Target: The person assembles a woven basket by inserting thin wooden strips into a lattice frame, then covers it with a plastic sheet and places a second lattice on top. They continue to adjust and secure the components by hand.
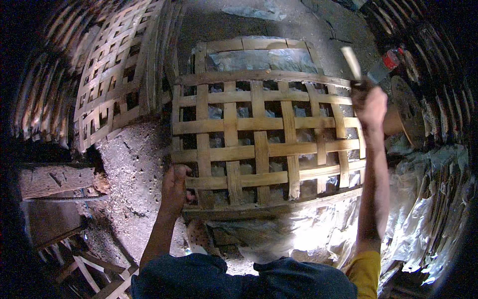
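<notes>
A woven lattice panel (266, 123) of flat, pale wooden or bamboo strips lies in front of me, with a thicker slat across its far side. My left hand (175, 183) grips the panel's near left edge, its fingers curled around the frame. Raised over the far right corner, my right hand (373, 107) is closed on a dark tool (360, 88). A pale, elongated piece (351, 62) sticks up beside that tool; motion blur hides its exact kind and whether the two are joined. Crumpled clear plastic (269, 60) shows at the panel's far end.
Another lattice panel (112, 74) leans at the left. A plastic bottle (386, 66) with a red label lies at the far right, near corrugated sheeting (440, 70). Whitish layered sheets (418, 209) fill the right side. A rough wooden beam (57, 182) juts in at the left.
</notes>
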The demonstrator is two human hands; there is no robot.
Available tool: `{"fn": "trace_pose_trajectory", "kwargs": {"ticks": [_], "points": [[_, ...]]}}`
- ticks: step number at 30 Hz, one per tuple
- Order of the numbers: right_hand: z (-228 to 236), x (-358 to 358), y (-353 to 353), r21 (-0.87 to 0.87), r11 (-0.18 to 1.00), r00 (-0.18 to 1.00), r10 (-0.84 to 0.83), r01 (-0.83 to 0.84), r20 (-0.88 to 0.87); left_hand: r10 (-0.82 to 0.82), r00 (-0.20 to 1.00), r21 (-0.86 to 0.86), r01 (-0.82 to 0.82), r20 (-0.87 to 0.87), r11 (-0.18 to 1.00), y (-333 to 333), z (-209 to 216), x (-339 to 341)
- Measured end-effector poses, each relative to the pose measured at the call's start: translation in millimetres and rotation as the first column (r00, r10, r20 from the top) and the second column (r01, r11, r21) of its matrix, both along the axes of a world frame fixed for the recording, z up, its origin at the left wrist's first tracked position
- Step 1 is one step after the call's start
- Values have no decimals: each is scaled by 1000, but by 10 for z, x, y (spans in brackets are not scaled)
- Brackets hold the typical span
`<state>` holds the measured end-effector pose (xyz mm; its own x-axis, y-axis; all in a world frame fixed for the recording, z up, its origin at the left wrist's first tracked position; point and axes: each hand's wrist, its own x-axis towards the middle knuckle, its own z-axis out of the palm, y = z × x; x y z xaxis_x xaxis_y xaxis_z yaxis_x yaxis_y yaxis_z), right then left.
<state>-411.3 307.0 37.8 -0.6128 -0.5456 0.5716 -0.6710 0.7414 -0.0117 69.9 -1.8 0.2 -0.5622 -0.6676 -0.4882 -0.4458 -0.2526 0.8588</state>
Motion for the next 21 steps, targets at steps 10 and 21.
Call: {"fn": "trace_pose_trajectory", "kwargs": {"ticks": [10,21], "points": [[-9,675,-1301,318,931,961,-236,181,146,-35,998,47,38,-56,998,-20,-21,-94],[-426,790,-1421,386,850,927,-276,358,-252,-69,997,8,69,-47,998,3,3,-103]]}}
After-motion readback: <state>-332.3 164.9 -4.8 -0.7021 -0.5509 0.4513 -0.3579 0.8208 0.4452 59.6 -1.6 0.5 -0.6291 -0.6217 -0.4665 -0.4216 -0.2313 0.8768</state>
